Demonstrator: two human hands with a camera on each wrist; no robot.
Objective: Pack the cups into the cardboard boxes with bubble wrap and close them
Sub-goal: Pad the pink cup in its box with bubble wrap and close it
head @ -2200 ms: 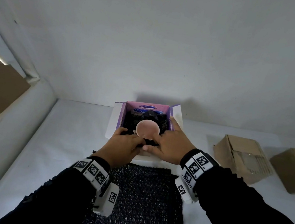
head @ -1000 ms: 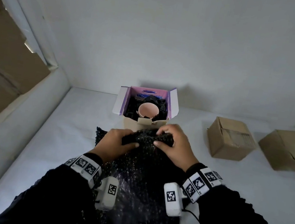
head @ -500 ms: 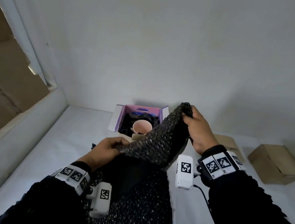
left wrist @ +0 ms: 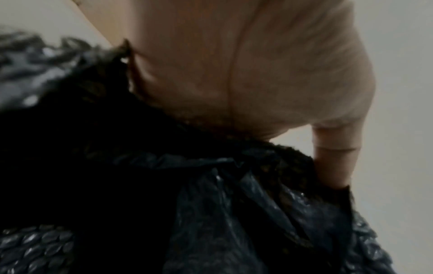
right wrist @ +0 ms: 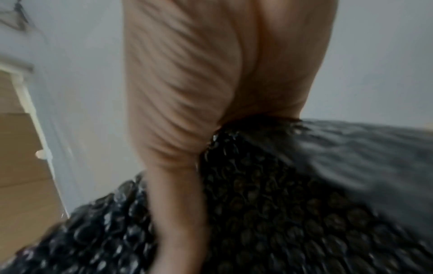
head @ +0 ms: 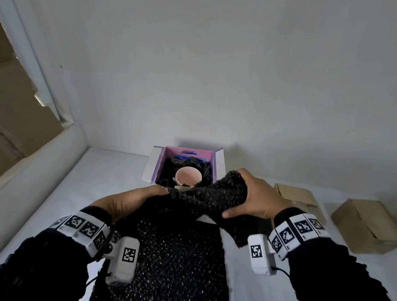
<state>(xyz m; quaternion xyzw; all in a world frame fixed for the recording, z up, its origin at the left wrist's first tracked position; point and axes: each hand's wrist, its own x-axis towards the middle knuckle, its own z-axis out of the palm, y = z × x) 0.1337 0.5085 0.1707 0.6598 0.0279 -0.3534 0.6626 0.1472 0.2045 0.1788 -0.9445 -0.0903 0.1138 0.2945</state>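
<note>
A pink cup (head: 188,176) stands upright in an open box (head: 153,167) with purple inner flaps, nested in dark bubble wrap, at the back of the white table. Just in front of the box, both hands hold up a sheet of black bubble wrap (head: 211,198). My left hand (head: 134,198) grips its left edge; my right hand (head: 254,199) grips its bunched right end, thumb underneath. The left wrist view shows the palm against black bubble wrap (left wrist: 234,213); the right wrist view shows the thumb across black bubble wrap (right wrist: 281,204). More wrap (head: 175,274) lies flat on the table below.
Two closed brown cardboard boxes (head: 298,197) (head: 370,225) sit on the table to the right. A white wall rises right behind the open box. At the left runs a white ledge (head: 35,178) with large cardboard (head: 2,107) above it.
The hands left the cup in the box and picked the top bubble wrap sheet off the table. In the last half second the right hand came down with it toward the box.
</note>
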